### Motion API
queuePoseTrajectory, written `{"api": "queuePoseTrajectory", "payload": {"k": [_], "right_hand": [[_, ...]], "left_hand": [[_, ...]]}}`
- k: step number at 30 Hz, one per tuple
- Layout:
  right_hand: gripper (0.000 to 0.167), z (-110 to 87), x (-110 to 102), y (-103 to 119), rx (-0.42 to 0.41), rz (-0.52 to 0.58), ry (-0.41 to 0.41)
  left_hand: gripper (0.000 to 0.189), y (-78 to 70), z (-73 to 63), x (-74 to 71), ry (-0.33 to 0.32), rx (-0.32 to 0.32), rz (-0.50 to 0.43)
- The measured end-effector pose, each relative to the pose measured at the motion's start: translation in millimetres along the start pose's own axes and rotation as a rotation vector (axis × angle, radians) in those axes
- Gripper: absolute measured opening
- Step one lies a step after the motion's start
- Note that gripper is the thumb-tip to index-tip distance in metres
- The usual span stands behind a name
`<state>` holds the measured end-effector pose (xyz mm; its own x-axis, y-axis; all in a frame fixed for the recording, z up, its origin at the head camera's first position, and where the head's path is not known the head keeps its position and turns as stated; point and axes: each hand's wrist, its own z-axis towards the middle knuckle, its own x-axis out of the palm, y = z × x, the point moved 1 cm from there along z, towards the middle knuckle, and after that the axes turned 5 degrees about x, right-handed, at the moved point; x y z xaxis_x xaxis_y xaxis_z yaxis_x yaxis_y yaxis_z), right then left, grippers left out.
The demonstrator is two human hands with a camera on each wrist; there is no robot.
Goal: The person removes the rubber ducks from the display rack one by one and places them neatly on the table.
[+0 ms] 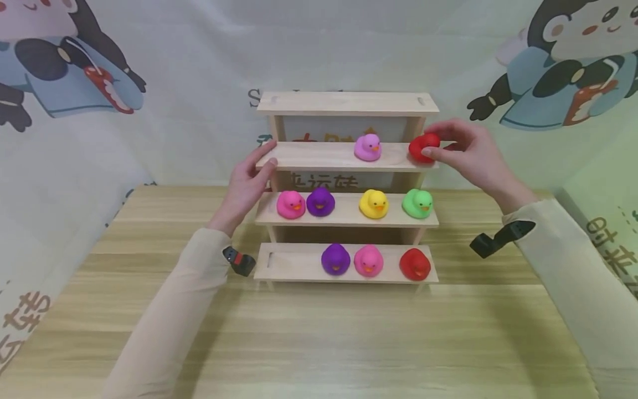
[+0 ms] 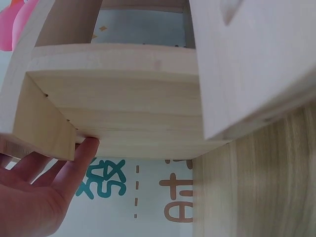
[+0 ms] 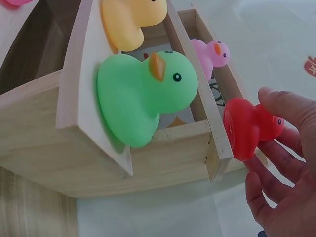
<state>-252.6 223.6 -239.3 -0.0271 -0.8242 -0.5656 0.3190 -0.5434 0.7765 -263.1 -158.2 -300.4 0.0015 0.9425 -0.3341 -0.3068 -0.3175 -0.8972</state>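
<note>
A wooden tiered display shelf (image 1: 304,157) with several steps stands on the table. My left hand (image 1: 248,178) grips the left end of its second step from the top, thumb in front; in the left wrist view the left hand (image 2: 37,197) reaches around the board's end. At that step's right end, my right hand (image 1: 471,152) pinches a red rubber duck (image 1: 421,148) between thumb and fingers. The right wrist view shows this red duck (image 3: 242,128) against the step, facing the palm. A light purple duck (image 1: 368,148) sits on the same step, left of the red one.
Below, one step carries a pink duck (image 1: 291,205), a purple duck (image 1: 320,202), a yellow duck (image 1: 374,204) and a green duck (image 1: 417,204). The lowest holds another purple duck (image 1: 335,260), pink duck (image 1: 369,261) and red duck (image 1: 415,265). A printed cloth (image 1: 199,72) hangs behind.
</note>
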Motion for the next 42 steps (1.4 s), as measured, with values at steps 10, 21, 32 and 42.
{"api": "queuePoseTrajectory", "payload": {"k": [10, 21, 32, 42], "right_hand": [[0.041, -8.2, -13, -7, 0.006, 0.012, -0.056], [0.039, -17.8, -25, -17, 0.007, 0.013, -0.088], [0.041, -27.4, -30, -30, 0.05, -0.053, -0.072], [0.042, -37.7, -27, -48, 0.097, -0.113, -0.037]], "left_hand": [[0.048, -2.6, -1.0, 0.3, 0.001, 0.0, 0.007], [0.048, -2.0, 0.1, 1.5, 0.001, -0.002, -0.009], [0.047, -1.8, -1.1, 1.8, -0.002, 0.002, -0.001], [0.047, -2.6, -1.9, 2.1, -0.001, 0.001, -0.008]]}}
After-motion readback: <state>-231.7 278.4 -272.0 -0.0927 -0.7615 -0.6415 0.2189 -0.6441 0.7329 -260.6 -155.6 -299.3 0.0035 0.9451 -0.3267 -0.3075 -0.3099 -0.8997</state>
